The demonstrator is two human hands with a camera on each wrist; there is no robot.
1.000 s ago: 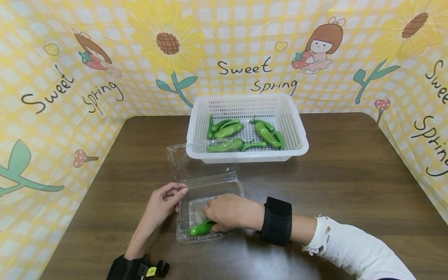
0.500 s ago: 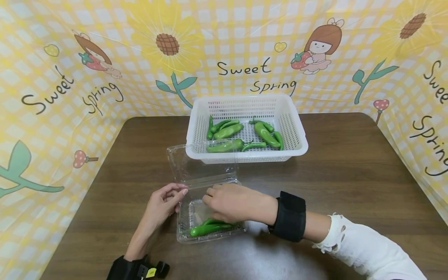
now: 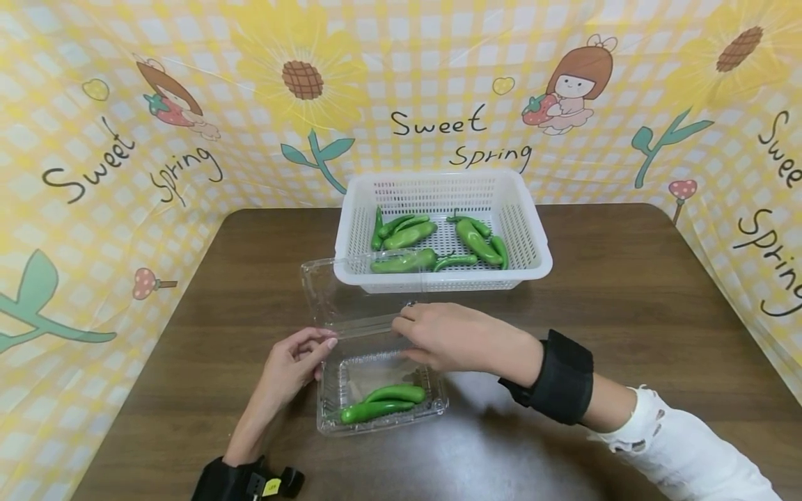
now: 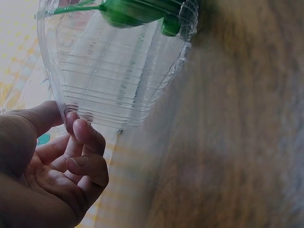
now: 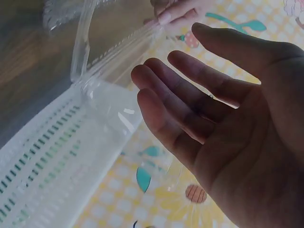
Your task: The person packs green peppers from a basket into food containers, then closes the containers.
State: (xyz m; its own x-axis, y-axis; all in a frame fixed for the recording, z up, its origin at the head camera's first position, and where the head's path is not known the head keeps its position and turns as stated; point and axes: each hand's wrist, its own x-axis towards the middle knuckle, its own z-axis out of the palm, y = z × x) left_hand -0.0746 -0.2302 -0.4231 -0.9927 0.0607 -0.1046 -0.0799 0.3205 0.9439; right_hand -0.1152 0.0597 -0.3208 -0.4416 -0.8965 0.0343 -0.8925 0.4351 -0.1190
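A clear plastic clamshell box [image 3: 331, 422] stands on the table with its lid [image 3: 360, 299] raised toward the back. Two green peppers [image 3: 376, 412] lie side by side in its front half. At the box's left edge my left hand [image 3: 299, 362] pinches the rim between thumb and fingers, as the left wrist view also shows, with the wall of the box [image 4: 104, 80] beyond the fingertips. My right hand [image 3: 460, 337] is over the box's back right corner, near the hinge. In the right wrist view its fingers [image 5: 166, 123] are loosely extended and hold nothing.
Behind the box stands a white perforated basket [image 3: 532, 268] with several green peppers [image 3: 476, 240] inside; the raised lid overlaps its front left part in the head view. A patterned yellow cloth [image 3: 438, 69] rises behind the brown table [image 3: 626, 292].
My right hand has let go of a green pepper beside the other one in the box, then risen back and to the right. My left hand has stayed at the rim.
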